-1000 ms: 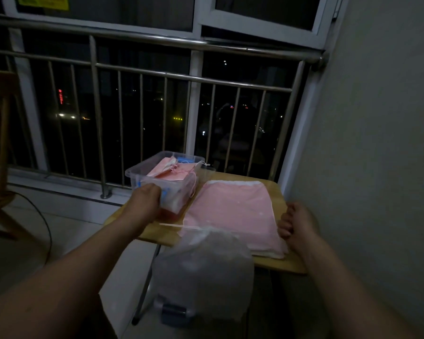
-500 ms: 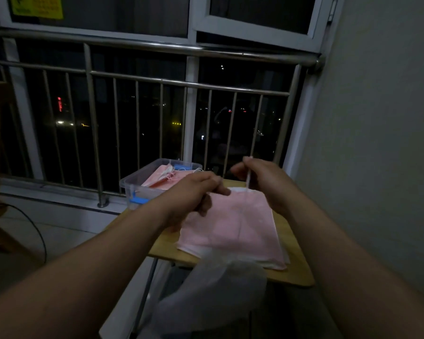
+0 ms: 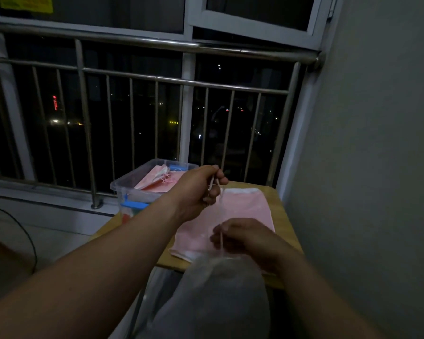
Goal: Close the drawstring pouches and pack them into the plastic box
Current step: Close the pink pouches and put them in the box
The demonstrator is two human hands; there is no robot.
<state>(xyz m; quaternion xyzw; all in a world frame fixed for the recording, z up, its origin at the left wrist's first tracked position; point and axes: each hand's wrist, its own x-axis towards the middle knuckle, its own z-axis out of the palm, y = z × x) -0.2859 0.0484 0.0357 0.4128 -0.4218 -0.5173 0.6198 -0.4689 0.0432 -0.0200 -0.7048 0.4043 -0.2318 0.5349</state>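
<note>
Pulls drawstring (image 3: 220,209) taut now: pinches it high with left hand (image 3: 198,189), low with right hand (image 3: 242,238), dropped from up top half a second back. Means cinching underway. Grey translucent pouch (image 3: 220,289) hanging off table (image 3: 279,209) front edge, mouth gathered, not yet in plastic box (image 3: 132,189).

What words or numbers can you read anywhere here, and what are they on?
Yellow sticker on the window glass: dark print, too blurred to read.
Red lit sign outside, far off: too small to read.
Plastic box and pink pouches: no writing shows.
</note>
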